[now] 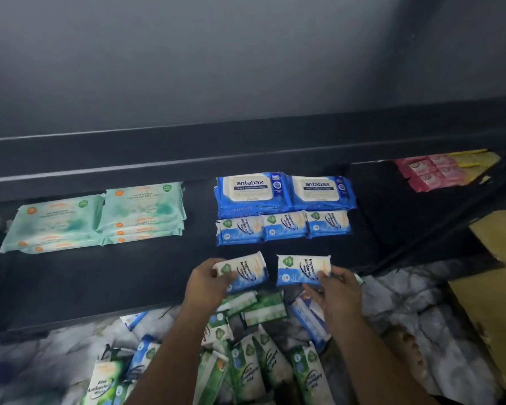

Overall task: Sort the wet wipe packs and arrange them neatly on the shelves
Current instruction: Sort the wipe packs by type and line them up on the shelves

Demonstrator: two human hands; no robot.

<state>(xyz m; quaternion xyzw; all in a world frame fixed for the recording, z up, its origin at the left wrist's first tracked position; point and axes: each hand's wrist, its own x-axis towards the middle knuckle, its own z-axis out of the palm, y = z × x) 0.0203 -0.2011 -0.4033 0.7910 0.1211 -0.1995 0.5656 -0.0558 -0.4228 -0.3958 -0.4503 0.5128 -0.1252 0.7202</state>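
My left hand (209, 280) grips a small blue-and-white wipe pack (247, 270) over the black shelf (100, 276). My right hand (335, 287) holds a second, matching pack (300, 267) by its lower right corner. Just behind them a row of three identical small blue packs (282, 228) lies on the shelf, in front of two stacks of large blue antabax packs (284, 190). Two stacks of mint-green packs (97, 220) lie at the shelf's left. A loose pile of green and blue packs (246, 355) lies on the floor under my arms.
Pink and yellow small packs (438, 171) lie at the shelf's far right. Cardboard boxes (497, 311) stand on the floor at the right. A raised dark ledge (187, 153) runs behind the shelf. The floor (392, 302) is marbled grey.
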